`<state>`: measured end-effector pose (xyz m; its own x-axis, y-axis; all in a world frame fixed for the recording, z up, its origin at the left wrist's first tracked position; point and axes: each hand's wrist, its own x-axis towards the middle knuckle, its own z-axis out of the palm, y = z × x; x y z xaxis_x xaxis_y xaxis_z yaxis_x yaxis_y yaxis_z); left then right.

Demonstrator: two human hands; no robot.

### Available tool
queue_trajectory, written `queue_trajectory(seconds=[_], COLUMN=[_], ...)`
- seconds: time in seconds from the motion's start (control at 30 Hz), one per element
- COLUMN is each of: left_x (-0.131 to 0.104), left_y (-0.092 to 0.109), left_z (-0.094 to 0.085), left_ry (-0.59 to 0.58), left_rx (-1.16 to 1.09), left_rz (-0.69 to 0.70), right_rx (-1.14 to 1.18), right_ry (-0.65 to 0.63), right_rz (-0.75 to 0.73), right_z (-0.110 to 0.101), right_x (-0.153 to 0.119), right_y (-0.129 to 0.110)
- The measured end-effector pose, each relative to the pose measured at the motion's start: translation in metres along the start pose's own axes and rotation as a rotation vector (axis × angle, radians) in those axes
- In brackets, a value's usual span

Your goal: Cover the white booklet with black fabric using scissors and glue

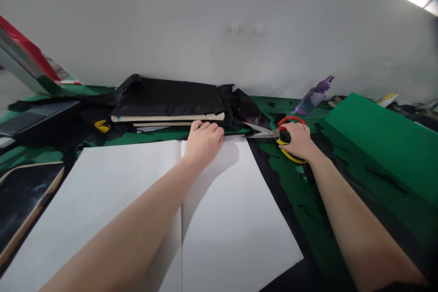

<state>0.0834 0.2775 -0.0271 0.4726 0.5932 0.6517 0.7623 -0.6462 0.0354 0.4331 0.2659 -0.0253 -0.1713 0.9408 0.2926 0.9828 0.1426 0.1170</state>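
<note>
A green tabletop (304,191) here, black scraps (273,164) strewn over it! The open white book (232,219) lies flat at the front, with black material (287,200) along its right edge. Behind it sits the black-covered stack (167,98); further right, a purple bottle (311,100) leans, and beyond that rests a bright green block (383,132). Over on the left, a dark, pale-edged piece (25,205) beside the book.

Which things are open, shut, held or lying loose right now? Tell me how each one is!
Scissors with red and yellow handles: held in right hand, blades open.
Big white-paged book: open, pages blank.
Left hand: fingers curled at the book's far edge.
Clear purple bottle: lid on.
Black-covered book with cream pages: closed.
Black scraps: scattered.
</note>
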Motion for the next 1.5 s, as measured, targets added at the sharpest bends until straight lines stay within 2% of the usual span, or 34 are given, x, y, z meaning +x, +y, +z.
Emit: queue_trajectory(seconds=[0.47, 0.97, 1.5], left_x=[-0.001, 0.0, -0.002], left_y=[0.0, 0.0, -0.004], left_z=[0.0, 0.0, 0.002], left_ry=[-0.015, -0.003, -0.006], left_rx=[0.003, 0.001, -0.02], left_rz=[-0.002, -0.004, -0.094], right_rx=[0.06, 0.061, 0.085], right_ry=[-0.03, 0.003, 0.043], right_rz=[0.003, -0.011, -0.026], right_z=[-0.003, -0.003, 0.001], right_x=[0.005, 0.009, 0.007], right_y=[-0.014, -0.017, -0.018])
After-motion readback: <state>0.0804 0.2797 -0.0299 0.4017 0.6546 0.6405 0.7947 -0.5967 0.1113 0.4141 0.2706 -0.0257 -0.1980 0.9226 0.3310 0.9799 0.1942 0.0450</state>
